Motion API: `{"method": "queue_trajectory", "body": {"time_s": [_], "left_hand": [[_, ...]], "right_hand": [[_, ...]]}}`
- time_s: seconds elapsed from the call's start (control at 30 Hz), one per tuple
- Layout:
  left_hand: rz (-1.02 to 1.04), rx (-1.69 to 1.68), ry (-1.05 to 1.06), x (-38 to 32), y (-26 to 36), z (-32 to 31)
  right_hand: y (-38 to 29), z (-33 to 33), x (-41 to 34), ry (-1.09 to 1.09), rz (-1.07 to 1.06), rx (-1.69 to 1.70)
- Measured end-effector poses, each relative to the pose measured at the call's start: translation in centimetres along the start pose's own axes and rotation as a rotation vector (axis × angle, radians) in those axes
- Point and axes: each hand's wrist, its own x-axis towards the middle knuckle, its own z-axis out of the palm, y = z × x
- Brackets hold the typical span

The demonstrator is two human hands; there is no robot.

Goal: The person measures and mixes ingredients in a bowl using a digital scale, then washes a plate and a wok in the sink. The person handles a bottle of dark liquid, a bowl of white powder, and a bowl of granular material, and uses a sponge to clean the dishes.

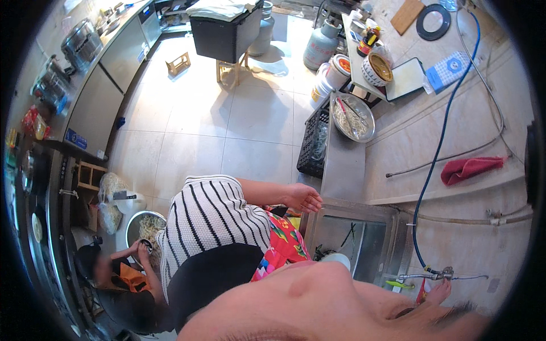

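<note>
My left hand (303,198) is held out over the near corner of the metal sink (390,230); it holds nothing and its fingers are loosely extended. At the wall, my right hand (439,292) has its fingers on the metal faucet (446,273), while my face hides part of that arm. A few dark green stalks (349,235) lie in the sink. Beside my face shows the pale rim of a round vessel (339,258), mostly covered. A bright green object (399,284), perhaps a tool handle, lies below the spout.
A co-worker's hands (143,250) hold a small dark round thing over a metal bowl of sprouts (147,226). A steel basin (353,117) stands on the counter above a black crate (313,140). A blue hose (439,149) hangs along the wall near a red cloth (471,168).
</note>
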Motion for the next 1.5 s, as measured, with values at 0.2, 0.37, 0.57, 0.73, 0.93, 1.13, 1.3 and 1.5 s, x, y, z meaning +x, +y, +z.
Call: {"method": "queue_trajectory", "body": {"time_s": [0.2, 0.37, 0.57, 0.73, 0.93, 1.13, 1.3, 1.5], "left_hand": [[0.107, -0.087, 0.175, -3.1, 1.2, -5.6], [0.159, -0.116, 0.210, -3.5, 2.7, -6.5], [0.175, -0.090, 0.190, -2.9, 3.8, -5.3], [0.231, -0.154, 0.194, -2.9, 3.5, -6.0], [0.198, -0.322, 0.005, -6.6, 4.1, -10.8], [0.146, -0.146, 0.141, -7.7, 4.8, -9.2], [0.069, -0.098, 0.129, -6.1, 3.4, -5.5], [-0.002, -0.052, 0.106, -2.7, 0.0, -3.2]], "right_hand": [[-4.8, 9.1, -5.0, 0.297, 0.337, 0.472], [-15.8, 22.7, -15.6, -0.861, 1.191, 1.765], [-14.2, 31.3, -15.3, -0.140, 1.461, 2.430], [-11.7, 34.0, -16.0, -0.359, 1.309, 2.476], [-13.5, 34.3, -18.9, -0.360, 1.398, 2.159], [-17.5, 29.6, -19.7, -0.319, 1.323, 1.844], [-17.5, 27.0, -19.2, -0.355, 1.501, 1.990], [-14.5, 32.2, -27.8, -0.629, 1.252, 1.231]]}}
